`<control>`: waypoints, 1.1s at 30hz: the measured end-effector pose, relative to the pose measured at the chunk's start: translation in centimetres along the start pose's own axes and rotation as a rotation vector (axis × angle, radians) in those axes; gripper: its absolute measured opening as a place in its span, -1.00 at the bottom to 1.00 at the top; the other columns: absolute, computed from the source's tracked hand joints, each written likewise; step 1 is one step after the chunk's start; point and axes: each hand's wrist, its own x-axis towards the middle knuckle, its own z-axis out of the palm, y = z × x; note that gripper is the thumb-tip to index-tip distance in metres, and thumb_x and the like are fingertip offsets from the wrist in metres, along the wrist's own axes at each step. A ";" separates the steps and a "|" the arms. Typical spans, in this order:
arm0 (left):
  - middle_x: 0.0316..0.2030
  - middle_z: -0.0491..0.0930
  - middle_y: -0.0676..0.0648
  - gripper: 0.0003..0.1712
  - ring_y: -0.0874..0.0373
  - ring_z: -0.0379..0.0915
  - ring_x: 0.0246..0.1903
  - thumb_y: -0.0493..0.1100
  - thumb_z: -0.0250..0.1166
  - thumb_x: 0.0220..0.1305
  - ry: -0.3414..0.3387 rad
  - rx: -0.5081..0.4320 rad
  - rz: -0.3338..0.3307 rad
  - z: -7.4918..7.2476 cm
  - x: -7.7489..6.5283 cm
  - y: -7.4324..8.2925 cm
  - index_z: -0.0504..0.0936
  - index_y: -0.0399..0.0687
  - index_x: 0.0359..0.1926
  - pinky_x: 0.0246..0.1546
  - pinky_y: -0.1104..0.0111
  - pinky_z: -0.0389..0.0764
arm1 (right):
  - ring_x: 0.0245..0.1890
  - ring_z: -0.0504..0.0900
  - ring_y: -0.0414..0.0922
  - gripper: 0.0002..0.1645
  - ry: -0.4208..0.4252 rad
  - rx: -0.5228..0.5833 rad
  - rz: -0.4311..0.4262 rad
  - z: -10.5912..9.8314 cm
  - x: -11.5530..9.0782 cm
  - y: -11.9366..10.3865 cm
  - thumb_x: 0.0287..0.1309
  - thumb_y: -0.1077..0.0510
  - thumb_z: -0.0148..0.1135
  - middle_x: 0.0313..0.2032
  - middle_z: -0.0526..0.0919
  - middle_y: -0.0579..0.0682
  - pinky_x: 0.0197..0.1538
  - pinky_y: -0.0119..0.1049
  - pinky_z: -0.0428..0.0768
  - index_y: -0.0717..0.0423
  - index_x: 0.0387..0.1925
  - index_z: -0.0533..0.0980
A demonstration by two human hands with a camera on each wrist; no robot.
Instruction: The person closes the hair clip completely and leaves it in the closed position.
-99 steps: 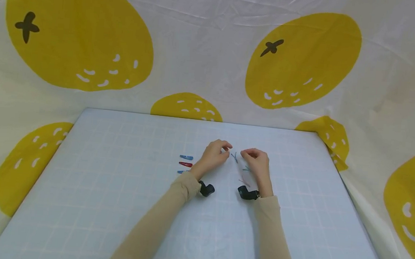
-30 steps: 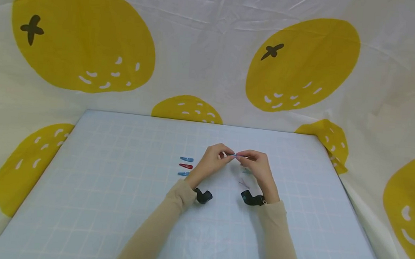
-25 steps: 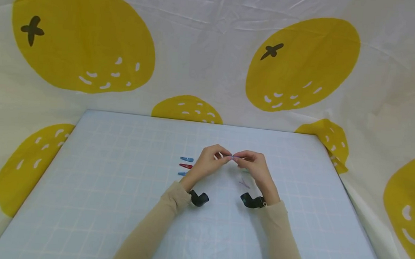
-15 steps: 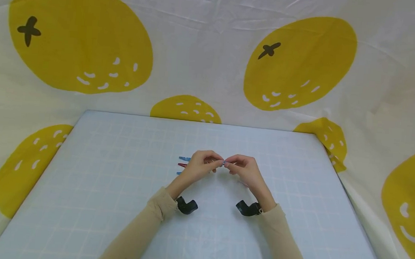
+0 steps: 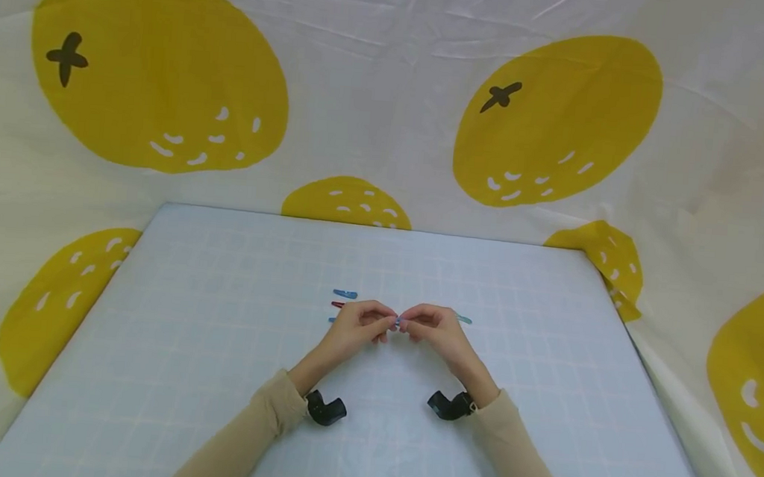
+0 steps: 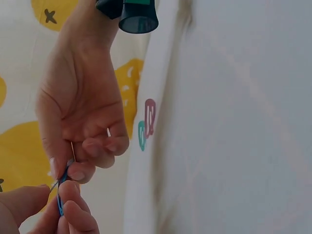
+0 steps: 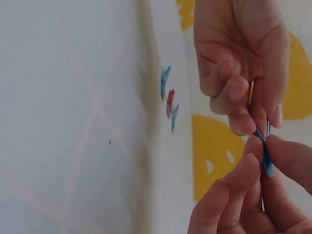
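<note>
Between both hands is a small blue snap hair clip, pinched from either side above the table. The left hand holds one end with thumb and fingertips; the right hand grips the other, its fingertips close to the left ones. In the right wrist view the blue clip shows its wide end, with thin parts spread apart towards the left hand. Fingers cover much of the clip in the left wrist view, where the right hand comes from above.
Beside the left hand lie a blue clip, a red clip and another blue clip, partly covered. Behind the right hand is a teal clip; a mauve clip lies near it. A pale checked cloth covers the table.
The blue clip, earlier on the table with its legs apart, was picked up and is now in both hands. Both hands then moved left and closer to the body.
</note>
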 end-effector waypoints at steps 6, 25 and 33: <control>-0.40 0.65 -0.37 -0.78 -0.13 0.51 -0.51 -0.20 0.30 0.36 0.028 -0.050 0.001 0.2 -1.2 -1.3 0.67 -0.29 -0.11 -0.46 0.35 0.54 | -0.30 0.60 0.01 -0.81 -0.021 0.048 0.021 0.6 -0.1 1.4 0.23 0.27 0.27 -0.30 0.73 0.03 -0.23 -0.30 0.58 0.33 -0.17 0.63; -0.41 0.63 -0.16 -0.83 0.17 0.46 -0.58 -0.20 0.28 0.38 -0.006 -0.043 0.023 0.1 -2.6 -4.4 0.65 -0.20 -0.09 -0.56 0.45 0.47 | -0.59 0.53 -0.18 -0.84 -0.067 0.051 0.014 1.5 -0.7 3.7 0.24 0.32 0.28 -0.45 0.63 0.30 -0.48 -0.38 0.52 0.41 -0.21 0.61; -0.39 0.58 -0.33 -0.82 -0.02 0.45 -0.55 -0.35 0.21 0.39 0.004 -0.032 0.032 0.5 -3.2 -2.1 0.58 -0.37 -0.06 -0.55 0.45 0.44 | -0.62 0.52 -0.15 -0.86 -0.061 0.048 -0.026 1.5 -1.0 3.0 0.25 0.35 0.26 -0.46 0.60 0.40 -0.54 -0.38 0.50 0.42 -0.24 0.61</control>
